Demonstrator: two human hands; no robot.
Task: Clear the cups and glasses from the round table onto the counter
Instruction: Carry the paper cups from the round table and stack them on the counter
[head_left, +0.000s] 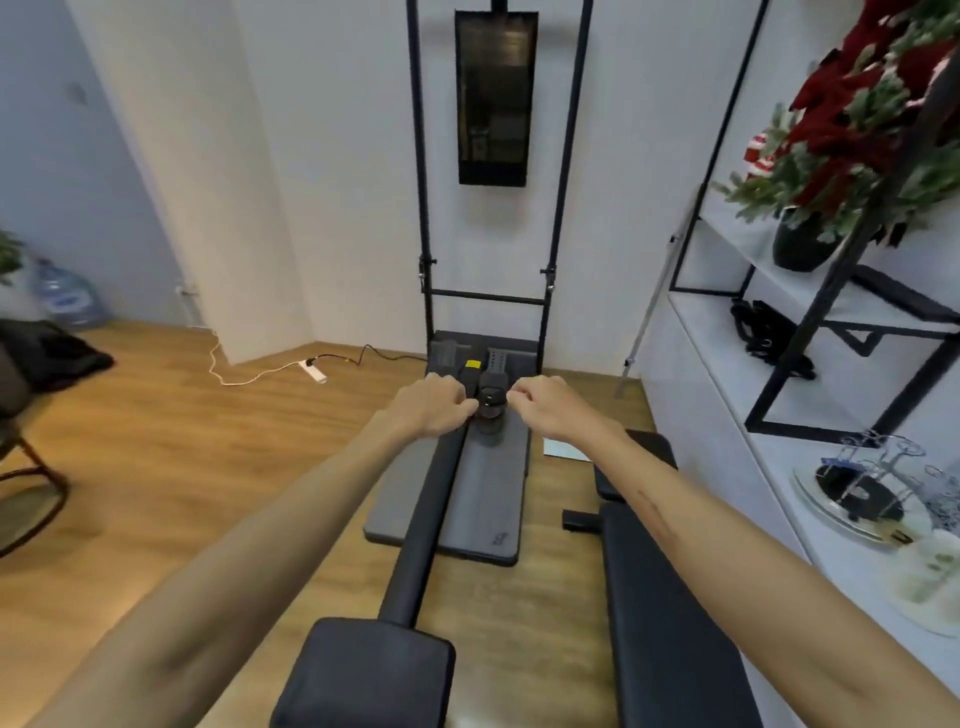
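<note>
While both arms are stretched forward over a black padded bench (363, 670) at the near edge, nothing that reads as a cup or glass is carried. Farther out, the left hand (434, 405) and the right hand (545, 408) are held close together above a grey floor mat (488, 499), fingers curled inward. Between them sits a small dark object (491, 402); the fingertips seem to pinch it from both sides, though whether it is gripped or merely lies on the mat below cannot be told.

No round table is seen in this view. At the near right, on a white counter (727, 415), 2 pale cups (935, 577) are already set beside a glass tray (852, 499) holding a wire rack. How many cups or glasses remain on the table cannot be judged, so the clearing is taken as unfinished or paused. Beyond the hands, a black frame (426, 171) and a dark panel (493, 98) are mounted against the far wall.
</note>
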